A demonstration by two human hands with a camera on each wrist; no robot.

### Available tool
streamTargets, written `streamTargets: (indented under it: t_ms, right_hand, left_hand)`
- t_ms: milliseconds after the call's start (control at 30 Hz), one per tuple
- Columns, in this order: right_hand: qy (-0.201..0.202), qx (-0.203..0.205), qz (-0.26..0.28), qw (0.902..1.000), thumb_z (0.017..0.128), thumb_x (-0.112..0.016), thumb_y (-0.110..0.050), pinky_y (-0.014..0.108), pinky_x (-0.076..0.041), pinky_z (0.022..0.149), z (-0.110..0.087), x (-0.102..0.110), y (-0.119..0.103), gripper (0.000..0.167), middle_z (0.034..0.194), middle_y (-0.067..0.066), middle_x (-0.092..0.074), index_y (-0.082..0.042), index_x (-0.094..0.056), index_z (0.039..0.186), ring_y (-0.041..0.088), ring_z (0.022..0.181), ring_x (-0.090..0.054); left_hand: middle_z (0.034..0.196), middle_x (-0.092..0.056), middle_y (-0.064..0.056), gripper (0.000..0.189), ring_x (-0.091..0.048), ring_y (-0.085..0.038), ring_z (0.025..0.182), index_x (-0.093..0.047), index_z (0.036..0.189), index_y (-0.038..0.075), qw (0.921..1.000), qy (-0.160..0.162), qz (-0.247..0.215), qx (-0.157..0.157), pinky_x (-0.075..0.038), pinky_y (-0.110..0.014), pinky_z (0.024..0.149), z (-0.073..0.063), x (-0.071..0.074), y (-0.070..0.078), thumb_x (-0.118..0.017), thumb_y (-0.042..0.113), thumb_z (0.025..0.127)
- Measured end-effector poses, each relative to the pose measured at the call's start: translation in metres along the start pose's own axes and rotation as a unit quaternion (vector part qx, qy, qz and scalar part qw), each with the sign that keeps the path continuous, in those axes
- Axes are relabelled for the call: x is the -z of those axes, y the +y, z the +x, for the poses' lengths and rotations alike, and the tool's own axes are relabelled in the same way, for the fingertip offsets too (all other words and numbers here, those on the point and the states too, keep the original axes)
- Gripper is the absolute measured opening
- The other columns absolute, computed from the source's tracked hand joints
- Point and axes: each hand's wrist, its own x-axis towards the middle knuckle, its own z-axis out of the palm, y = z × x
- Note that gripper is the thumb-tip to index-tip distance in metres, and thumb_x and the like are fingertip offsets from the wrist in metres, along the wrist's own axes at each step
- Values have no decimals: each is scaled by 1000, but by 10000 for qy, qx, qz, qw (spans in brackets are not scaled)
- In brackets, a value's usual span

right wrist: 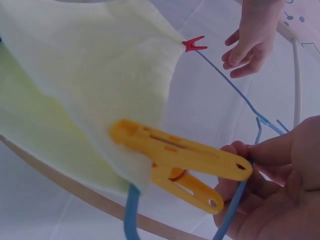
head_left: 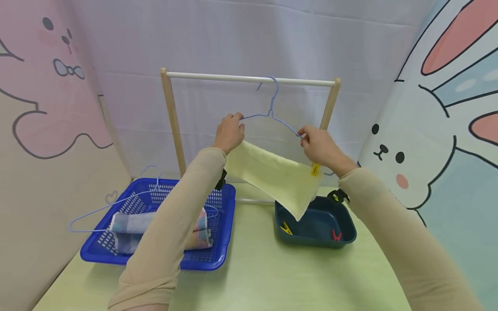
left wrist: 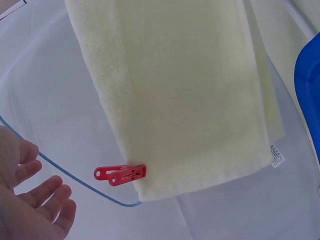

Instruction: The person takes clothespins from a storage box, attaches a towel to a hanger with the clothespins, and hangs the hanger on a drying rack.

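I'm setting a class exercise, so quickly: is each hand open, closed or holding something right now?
Left hand: open, near the hanger but not gripping it.
Right hand: closed, pinching that same hanger.

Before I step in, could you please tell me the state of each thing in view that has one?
Blue hanger: hooked over the rail.
Yellow cloth: hanging, clipped at both ends.
Yellow clip: closed on the cloth.
Red clip: closed on the cloth.
Left hand: fingers loosely bent, near the hanger.
Right hand: pinching the hanger.
Blue basket: uncovered, holding patterned cloths.
Second hanger: jutting past its rim.
Dark bin: uncovered, holding loose clips.
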Motion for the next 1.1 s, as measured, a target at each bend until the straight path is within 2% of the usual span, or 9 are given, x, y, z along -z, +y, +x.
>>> streamTargets:
  t_ms: [233, 433, 533, 667, 867, 967, 1100]
  right_hand:
    - [-40, 99, -54, 9999, 98, -42, -7, 39, -47, 68, -1, -1, 1, 30, 102, 22, -63, 5, -51, 124, 29, 80, -58]
    - [-139, 66, 38, 9999, 98, -42, -11, 42, -49, 71, -7, 2, 7, 30, 99, 22, -62, 5, -53, 121, 29, 79, -58]
    - [-170, 32, 86, 9998, 98, -44, -14, 42, -50, 71, -11, 3, 12, 29, 99, 21, -62, 4, -54, 119, 29, 80, -59]
    - [-207, 17, 28, 9998, 98, -48, -20, 43, -50, 71, -16, 6, 20, 32, 99, 22, -62, 4, -55, 117, 30, 81, -59]
    - [-64, 217, -89, 9997, 96, -52, -25, 44, -48, 70, -27, 9, 32, 35, 94, 20, -62, 6, -58, 112, 30, 80, -57]
    - [-57, 259, -65, 9996, 96, -54, -27, 45, -47, 69, -35, 10, 37, 38, 92, 18, -62, 7, -58, 113, 29, 80, -57]
    - [-139, 177, -67, 9997, 96, -55, -31, 48, -46, 76, -45, 13, 42, 45, 99, 21, -61, 8, -54, 117, 33, 89, -57]
  left_hand:
    - [126, -51, -14, 32, -48, -31, 115, -52, 129, 8, 9999, -17, 18, -135, -39, -43, 95, -4, 7, -3, -44, 20, 100]
    - [108, -57, -11, 23, -53, -26, 97, -58, 112, 5, 9996, -64, -63, -285, -44, -39, 83, -8, 16, -6, -44, 19, 100]
    - [98, -61, -10, 23, -55, -24, 87, -61, 104, 4, 9989, -195, -55, -424, -44, -38, 78, -12, 20, -8, -43, 16, 100]
    - [88, -62, -8, 24, -54, -22, 76, -64, 97, 3, 9969, -539, 27, -565, -43, -35, 70, -20, 24, -13, -43, 14, 99]
    - [67, -51, -6, 25, -44, -19, 61, -58, 78, 4, 9932, -857, 76, -787, -35, -30, 60, -36, 27, -30, -43, 12, 97]
    - [67, -50, -4, 24, -44, -19, 63, -58, 78, 5, 9923, -966, 80, -774, -36, -30, 60, -47, 29, -41, -44, 11, 95]
    - [65, -48, -5, 23, -44, -19, 60, -60, 79, 3, 9907, -1205, 37, -628, -36, -31, 57, -61, 31, -55, -45, 11, 96]
